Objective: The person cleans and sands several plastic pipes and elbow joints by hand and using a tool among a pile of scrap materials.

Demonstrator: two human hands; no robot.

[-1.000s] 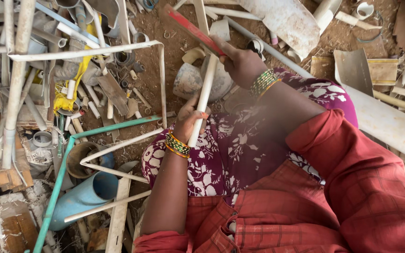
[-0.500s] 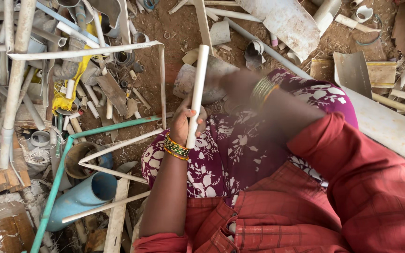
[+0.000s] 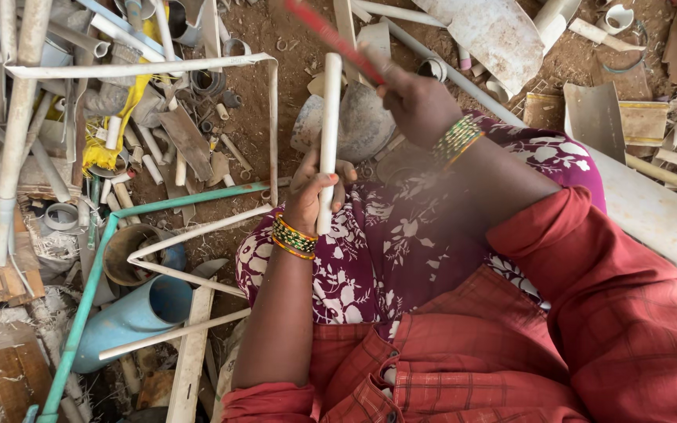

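Your left hand (image 3: 313,194) is closed around the white pipe (image 3: 328,133). Just right of the pipe, your right hand (image 3: 417,98) grips a red tool (image 3: 331,37).

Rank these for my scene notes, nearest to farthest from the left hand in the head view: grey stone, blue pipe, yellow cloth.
1. Grey stone, just above the left hand.
2. Blue pipe, lower left on the ground.
3. Yellow cloth, upper left among the scrap pipes; farthest, though not by much.

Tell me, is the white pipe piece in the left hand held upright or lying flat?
Upright: the white pipe piece runs vertically, gripped low by the left hand.
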